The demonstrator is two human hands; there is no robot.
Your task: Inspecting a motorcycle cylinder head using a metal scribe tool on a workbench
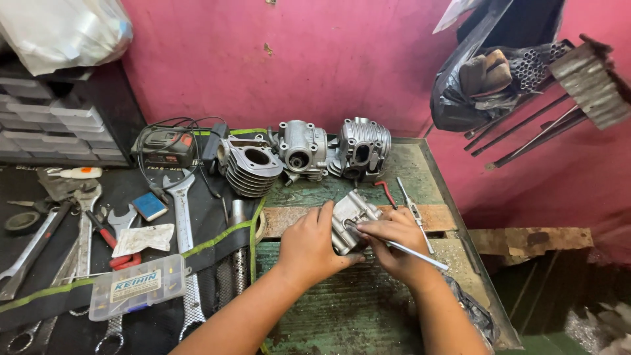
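From the head view I see my left hand [309, 246] wrapped around a small grey metal engine part [350, 220] that rests on the green workbench [342, 309], just in front of a rusty plank [289, 220]. My right hand [394, 246] pinches a thin metal rod [420, 256], its tip against the part. Three bigger engine castings [305, 151] stand behind, wrenches [181, 210] lie to the left.

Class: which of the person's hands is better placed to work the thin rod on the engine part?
Right. The right hand holds the metal rod against the engine part; the left hand grips that part.
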